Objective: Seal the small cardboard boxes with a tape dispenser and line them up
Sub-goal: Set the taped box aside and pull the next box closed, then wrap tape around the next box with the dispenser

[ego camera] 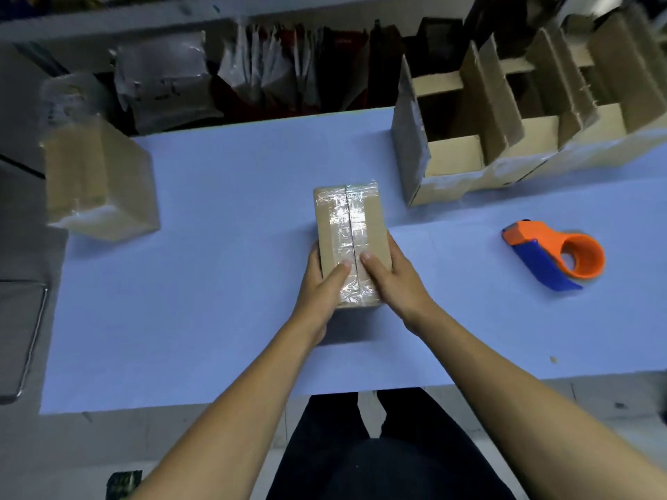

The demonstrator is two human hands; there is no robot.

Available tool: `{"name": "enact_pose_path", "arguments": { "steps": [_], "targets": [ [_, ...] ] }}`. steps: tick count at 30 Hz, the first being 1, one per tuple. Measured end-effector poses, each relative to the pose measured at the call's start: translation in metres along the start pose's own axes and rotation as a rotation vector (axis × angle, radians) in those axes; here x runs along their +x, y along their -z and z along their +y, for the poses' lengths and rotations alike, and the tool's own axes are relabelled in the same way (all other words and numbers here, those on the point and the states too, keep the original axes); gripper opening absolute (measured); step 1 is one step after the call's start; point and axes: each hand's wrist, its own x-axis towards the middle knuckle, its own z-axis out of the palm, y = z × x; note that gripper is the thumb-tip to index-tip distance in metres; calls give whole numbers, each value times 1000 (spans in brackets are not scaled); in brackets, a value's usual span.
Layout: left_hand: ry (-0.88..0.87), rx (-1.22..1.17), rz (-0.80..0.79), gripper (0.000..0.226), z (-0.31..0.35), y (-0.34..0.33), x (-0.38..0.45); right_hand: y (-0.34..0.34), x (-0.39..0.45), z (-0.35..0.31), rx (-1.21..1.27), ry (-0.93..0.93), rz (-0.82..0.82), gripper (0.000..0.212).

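Both hands (325,283) (391,279) clasping taped box (348,225) (flaps shut), open boxes (505,131) far right

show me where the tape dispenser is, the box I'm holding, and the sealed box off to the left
tape dispenser (554,255): head view, on its blue body.
box in both hands (348,225): head view, on the taped top seam.
sealed box at left (97,182): head view, on its top face.

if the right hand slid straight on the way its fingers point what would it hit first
The right hand points up and left across the taped box, so it would probably meet the left hand thumb first, which lies beside it on the box top.
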Motion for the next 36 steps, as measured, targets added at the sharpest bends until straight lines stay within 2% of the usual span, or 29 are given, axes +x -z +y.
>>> {"name": "enact_pose_path", "arguments": {
  "steps": [3, 5, 7, 9, 11, 13, 16, 18, 19, 22, 23, 25, 27, 29, 32, 34, 36],
  "targets": [
    [105, 75, -46, 55, -2, 1, 0, 4, -23, 8, -57, -11, 89, 42],
    [91, 285, -75, 79, -7, -6, -2, 9, -41, 15, -104, -26, 137, 40],
    [45, 406, -78, 88, -12, -19, -6, 15, -50, 22, -133, -44, 192, 39],
    [16, 442, -112, 76, -13, -28, -3, 24, -51, 25, -99, -81, 217, 41],
    [-3, 471, -161, 63, -14, -29, 4, 38, -47, 25, -61, -139, 171, 45],
    [-2, 491, -231, 57, -10, -29, 8, 60, -41, 27, -83, -167, 143, 38],
    [5, 640, -461, 46, 11, -42, 14, 104, -36, 34, -193, -96, 345, 32],
    [-14, 772, -549, 49, 29, -61, 20, 133, -36, 42, -311, 19, 482, 33],
    [-34, 840, -565, 51, 37, -72, 24, 145, -35, 46, -335, 61, 498, 35],
    [-124, 1080, -701, 60, 58, -110, 32, 170, -24, 46, -229, 62, 424, 57],
    [-169, 1171, -744, 64, 64, -123, 34, 176, -16, 46, -215, 56, 386, 58],
    [-312, 1412, -693, 72, 78, -142, 36, 183, -3, 46, -249, 56, 315, 49],
    [-437, 1608, -517, 73, 83, -147, 33, 184, 5, 49, -283, 75, 316, 46],
    [-481, 1589, -321, 72, 66, -139, 21, 181, 5, 53, -281, 85, 346, 46],
    [-482, 1374, -83, 67, 11, -128, -13, 176, 3, 56, -243, 91, 322, 47],
    [-498, 1353, -4, 67, -10, -126, -20, 183, 1, 57, -193, 116, 297, 47],
    [-509, 1395, -7, 69, -11, -126, -12, 204, 0, 65, -220, 142, 403, 46]
  ]
}}
